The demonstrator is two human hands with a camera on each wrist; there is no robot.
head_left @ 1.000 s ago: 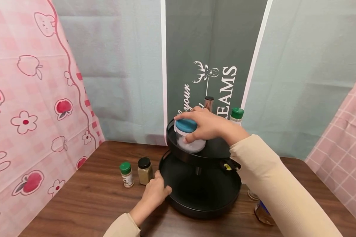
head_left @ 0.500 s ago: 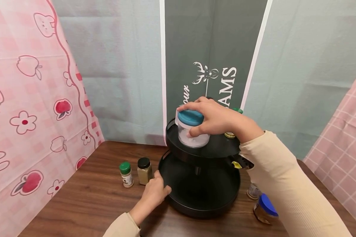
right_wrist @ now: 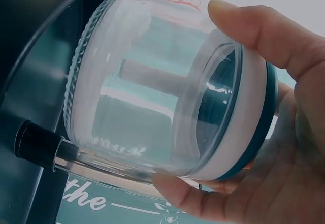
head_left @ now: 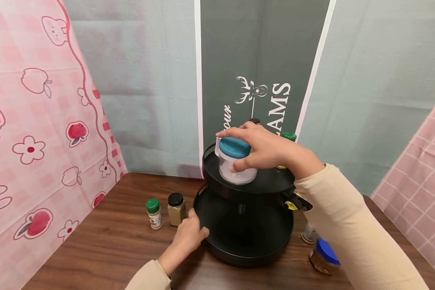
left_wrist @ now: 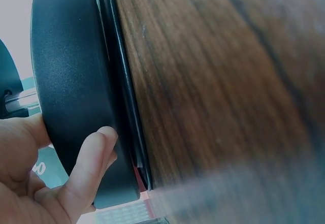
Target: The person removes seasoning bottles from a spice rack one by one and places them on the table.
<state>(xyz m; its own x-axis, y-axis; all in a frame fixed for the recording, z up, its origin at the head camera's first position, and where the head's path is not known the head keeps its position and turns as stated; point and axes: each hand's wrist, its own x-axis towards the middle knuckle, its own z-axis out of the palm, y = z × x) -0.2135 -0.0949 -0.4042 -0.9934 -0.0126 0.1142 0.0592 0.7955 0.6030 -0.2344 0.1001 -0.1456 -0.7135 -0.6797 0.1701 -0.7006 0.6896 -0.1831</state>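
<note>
On the upper tier of a black two-tier rotating organizer (head_left: 246, 259) stands a clear round jar (head_left: 226, 171) with a blue lid. My right hand (head_left: 266, 151) grips it around the lid from above; in the right wrist view, thumb and fingers span the jar (right_wrist: 147, 82), which has a white ring under its lid. Whether its base touches the tier is hard to tell. My left hand (head_left: 189, 233) holds the rim of the lower tier at the left. The left wrist view has its fingers (left_wrist: 91, 158) against the organizer's outer wall (left_wrist: 71, 71).
Left of the organizer stand a green-capped spice bottle (head_left: 154, 214) and a black-capped spice jar (head_left: 177, 209). A blue-lidded jar (head_left: 324, 257) and a small container (head_left: 309, 234) sit under my right forearm. Behind my right hand, a green-capped bottle (head_left: 289, 136) shows on the upper tier.
My right hand and the clear jar have shifted slightly to the right on the upper tier. The jar rose slightly, then came down a little. My left hand has hardly moved.
</note>
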